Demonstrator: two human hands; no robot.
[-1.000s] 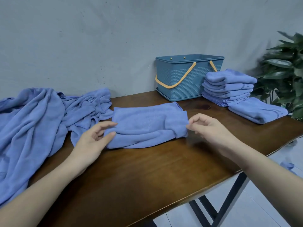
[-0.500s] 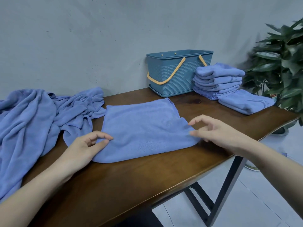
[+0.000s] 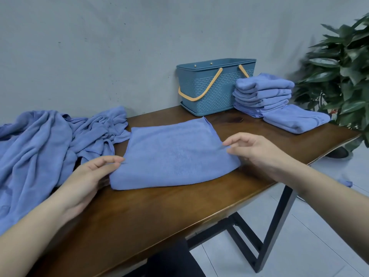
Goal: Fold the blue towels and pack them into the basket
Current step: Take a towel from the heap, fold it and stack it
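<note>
Left hand (image 3: 87, 176) and right hand (image 3: 257, 150) each pinch an opposite side edge of the half-folded towel (image 3: 171, 154), which lies flat on the counter (image 3: 179, 212) between them. We judge its long axis to run left to right, so the coming fold carries one side across. Basket (image 3: 217, 90) stands well behind, beside the folded stack (image 3: 263, 92). We read no labels.
</note>
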